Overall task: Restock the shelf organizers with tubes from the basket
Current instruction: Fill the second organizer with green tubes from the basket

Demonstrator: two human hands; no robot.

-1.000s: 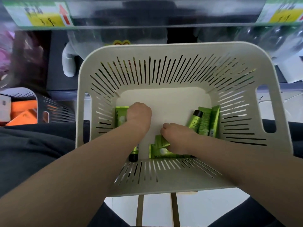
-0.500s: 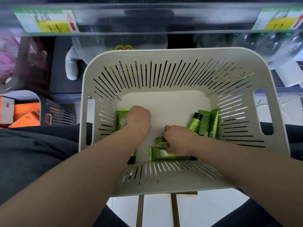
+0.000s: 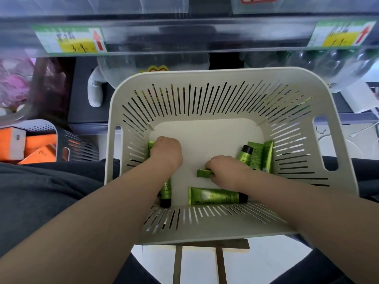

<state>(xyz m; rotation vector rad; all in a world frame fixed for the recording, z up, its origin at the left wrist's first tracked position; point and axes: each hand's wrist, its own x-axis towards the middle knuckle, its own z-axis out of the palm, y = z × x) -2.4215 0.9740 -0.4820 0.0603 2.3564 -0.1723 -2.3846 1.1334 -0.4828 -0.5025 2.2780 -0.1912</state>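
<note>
A cream slotted basket [image 3: 205,71] sits in front of the person, below a shelf edge [image 3: 184,33] that carries two yellow and green price labels [image 3: 71,41]. Both hands reach down to the basket floor. The left hand [image 3: 167,152] is curled into a fist over a left-wall tube [image 3: 166,190], green with a black cap. Green shows past the knuckles and again under the forearm, so I cannot tell whether it is one tube or two. The right hand [image 3: 225,171] has its fingers curled round a small tube [image 3: 204,173], whose green end sticks out to the left of the fingers, near the middle of the floor. A flat tube [image 3: 215,195] lies crosswise just inside the near wall, close to the right wrist, with its black cap pointing right. More corner tubes [image 3: 257,156] lean together against the right wall. To the left, a dark basket [image 3: 78,144] holds orange boxes [image 3: 37,148].
</note>
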